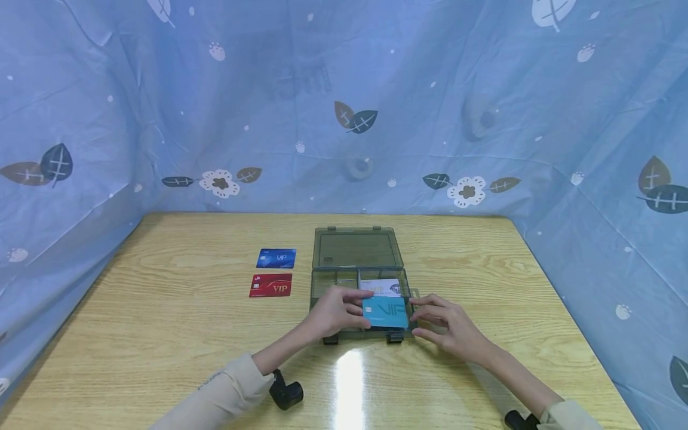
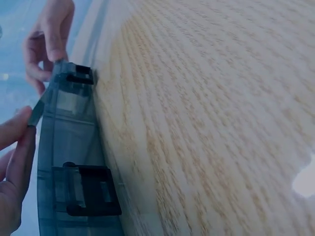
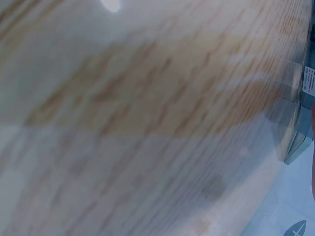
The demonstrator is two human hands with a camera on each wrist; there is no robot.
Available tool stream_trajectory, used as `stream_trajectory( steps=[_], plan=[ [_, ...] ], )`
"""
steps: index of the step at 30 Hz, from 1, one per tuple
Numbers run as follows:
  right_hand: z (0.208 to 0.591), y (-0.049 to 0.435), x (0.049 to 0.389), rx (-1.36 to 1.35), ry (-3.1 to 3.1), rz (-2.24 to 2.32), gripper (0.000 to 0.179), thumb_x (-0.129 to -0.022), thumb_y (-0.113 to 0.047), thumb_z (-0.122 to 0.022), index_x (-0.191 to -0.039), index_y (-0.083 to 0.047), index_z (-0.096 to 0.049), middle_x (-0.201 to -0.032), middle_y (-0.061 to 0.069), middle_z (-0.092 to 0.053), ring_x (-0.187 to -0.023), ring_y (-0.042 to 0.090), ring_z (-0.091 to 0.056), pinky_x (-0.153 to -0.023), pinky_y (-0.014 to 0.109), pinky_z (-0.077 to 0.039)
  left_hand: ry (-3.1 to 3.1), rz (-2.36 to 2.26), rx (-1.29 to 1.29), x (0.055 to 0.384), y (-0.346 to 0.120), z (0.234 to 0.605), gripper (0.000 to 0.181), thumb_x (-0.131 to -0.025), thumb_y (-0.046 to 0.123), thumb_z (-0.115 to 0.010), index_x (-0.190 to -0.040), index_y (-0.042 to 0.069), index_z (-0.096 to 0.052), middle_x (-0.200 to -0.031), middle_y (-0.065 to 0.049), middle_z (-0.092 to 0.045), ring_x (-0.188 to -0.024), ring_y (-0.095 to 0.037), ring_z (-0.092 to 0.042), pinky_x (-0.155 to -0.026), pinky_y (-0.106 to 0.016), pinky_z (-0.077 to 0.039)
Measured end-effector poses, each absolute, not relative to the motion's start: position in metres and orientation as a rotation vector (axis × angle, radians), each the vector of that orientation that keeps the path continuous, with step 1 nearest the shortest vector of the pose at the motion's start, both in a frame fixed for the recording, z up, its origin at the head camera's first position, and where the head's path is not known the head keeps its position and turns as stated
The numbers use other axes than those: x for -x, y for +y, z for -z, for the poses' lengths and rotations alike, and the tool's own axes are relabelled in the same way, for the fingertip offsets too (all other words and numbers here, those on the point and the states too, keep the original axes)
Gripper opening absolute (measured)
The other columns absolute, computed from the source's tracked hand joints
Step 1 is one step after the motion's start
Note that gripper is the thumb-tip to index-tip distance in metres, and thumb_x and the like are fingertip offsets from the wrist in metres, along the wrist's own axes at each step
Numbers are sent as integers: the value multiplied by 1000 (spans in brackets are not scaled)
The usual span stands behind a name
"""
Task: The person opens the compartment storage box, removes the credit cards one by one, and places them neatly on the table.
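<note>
My left hand (image 1: 335, 312) pinches a teal VIP card (image 1: 384, 312) by its left edge, between thumb and fingers. The card is over the front right part of a translucent grey-green box (image 1: 335, 335). In the left wrist view the card (image 2: 37, 112) slants above the box's front wall. At the box's right side is my right hand (image 1: 448, 325), fingers spread and bent, with its fingertips right at the wall and near the card's right edge. A white card (image 1: 380, 287) lies in the back right compartment. The box's lid (image 1: 357, 248) is folded back onto the table.
Left of the box, a blue VIP card (image 1: 276, 258) lies behind a red VIP card (image 1: 271, 285) on the wooden table (image 1: 177, 310). Two black latches (image 2: 93, 191) stick out from the box's front. Blue patterned cloth (image 1: 398, 77) hangs around the back and sides.
</note>
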State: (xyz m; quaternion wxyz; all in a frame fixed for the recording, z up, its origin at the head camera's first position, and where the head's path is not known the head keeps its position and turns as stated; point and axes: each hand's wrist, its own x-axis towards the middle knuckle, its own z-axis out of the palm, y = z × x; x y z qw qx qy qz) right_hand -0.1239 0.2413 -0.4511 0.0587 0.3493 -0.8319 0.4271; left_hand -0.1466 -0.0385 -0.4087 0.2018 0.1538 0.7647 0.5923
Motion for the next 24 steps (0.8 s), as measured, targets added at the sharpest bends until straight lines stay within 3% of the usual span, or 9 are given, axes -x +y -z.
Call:
stream_trajectory(
  steps=[15, 24],
  plan=[
    [451, 240, 124, -1066, -2516, -1286, 20, -80, -1, -75, -97, -7, -67, -116, 20, -58, -94, 25, -66, -73, 34, -57, 2096, -1731, -276, 152, -56, 405, 51, -76, -2, -78, -124, 4, -64, -119, -19, -60, -100, -27, -66, -78, -33, -56],
    [450, 240, 123, -1071, -2506, -1313, 18, -81, -1, -75, -97, -6, -67, -116, 20, -58, -95, 33, -65, -74, 35, -57, 1974, -1797, -293, 152, -71, 403, 50, -79, -3, -74, -127, -1, -60, -114, -20, -66, -106, -28, -64, -83, -33, -54]
  ],
)
